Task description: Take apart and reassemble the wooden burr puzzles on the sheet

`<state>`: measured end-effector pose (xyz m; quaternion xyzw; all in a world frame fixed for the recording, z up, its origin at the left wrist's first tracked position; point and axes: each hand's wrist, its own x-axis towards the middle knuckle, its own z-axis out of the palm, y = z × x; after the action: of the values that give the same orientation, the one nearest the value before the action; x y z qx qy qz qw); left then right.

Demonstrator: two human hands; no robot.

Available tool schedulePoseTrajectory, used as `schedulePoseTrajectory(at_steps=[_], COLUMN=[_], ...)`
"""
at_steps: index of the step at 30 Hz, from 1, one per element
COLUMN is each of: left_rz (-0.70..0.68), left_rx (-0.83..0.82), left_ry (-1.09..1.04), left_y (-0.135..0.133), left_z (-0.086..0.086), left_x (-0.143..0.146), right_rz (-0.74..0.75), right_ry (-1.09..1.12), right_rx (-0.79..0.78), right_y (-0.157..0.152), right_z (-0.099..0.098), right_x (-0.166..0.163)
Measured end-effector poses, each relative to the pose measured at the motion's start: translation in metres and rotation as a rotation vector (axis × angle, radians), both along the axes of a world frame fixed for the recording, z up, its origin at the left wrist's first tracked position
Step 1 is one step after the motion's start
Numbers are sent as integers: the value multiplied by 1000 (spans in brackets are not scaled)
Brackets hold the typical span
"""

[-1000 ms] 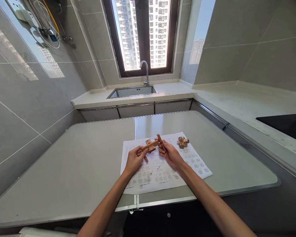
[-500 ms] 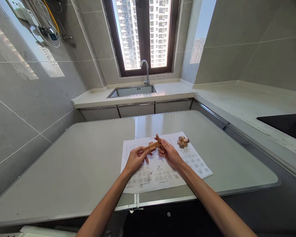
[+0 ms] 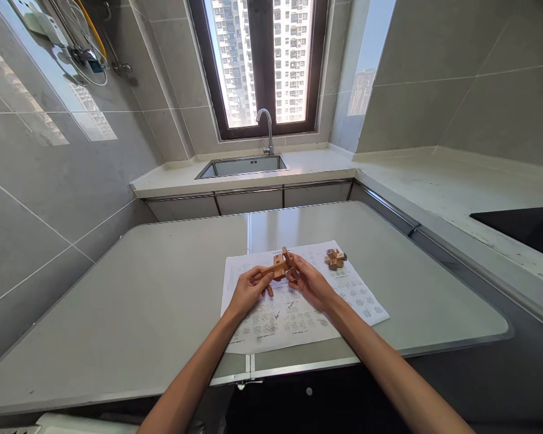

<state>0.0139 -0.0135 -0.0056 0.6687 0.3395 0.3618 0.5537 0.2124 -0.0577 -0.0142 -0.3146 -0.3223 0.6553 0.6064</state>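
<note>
Over the printed sheet [image 3: 238,268], my left hand [image 3: 248,292] is closed on one end of a partly joined wooden burr puzzle [image 3: 279,267]. One bar of it runs from my left fingers toward the right, with blocky pieces around it. My right hand [image 3: 311,283] pinches a wooden puzzle stick [image 3: 286,255], which stands tilted across the right end of the joined pieces. The two seem to touch, but my fingers partly hide the contact. To the right, an assembled wooden burr puzzle [image 3: 335,259] rests on the sheet's upper right corner.
The sheet, printed with rows of small diagrams, lies on a pale folding table [image 3: 163,301] with a metal seam. Behind are a counter with a sink [image 3: 244,167] and a tap [image 3: 269,132]. A black cooktop [image 3: 525,226] is on the right counter.
The joined pieces in my left hand have turned, showing a broader face. The stick in my right hand has shifted slightly left and tilts differently. The puzzle on the sheet has stayed put.
</note>
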Motion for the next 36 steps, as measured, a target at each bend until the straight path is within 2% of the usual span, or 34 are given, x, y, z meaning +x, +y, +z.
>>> schedulePoseTrajectory(at_steps=[6, 13, 22, 26, 33, 36], left_rz=[28, -22, -31, -32, -194, -206], left_rx=[38, 31, 76, 47, 1, 26], left_ry=[-22, 15, 29, 3, 67, 96], left_y=[1, -4, -8, -9, -10, -15], left_z=[-1, -2, 2, 2, 10, 13], left_x=[-2, 0, 0, 1, -1, 1], right_rz=[130, -21, -9, 23, 107, 133], right_ry=[7, -44, -80, -32, -32, -42], right_rx=[-5, 30, 36, 26, 29, 28], right_y=[2, 4, 3, 4, 3, 3], right_z=[-6, -9, -11, -11, -9, -9], right_x=[3, 0, -3, 0, -2, -3])
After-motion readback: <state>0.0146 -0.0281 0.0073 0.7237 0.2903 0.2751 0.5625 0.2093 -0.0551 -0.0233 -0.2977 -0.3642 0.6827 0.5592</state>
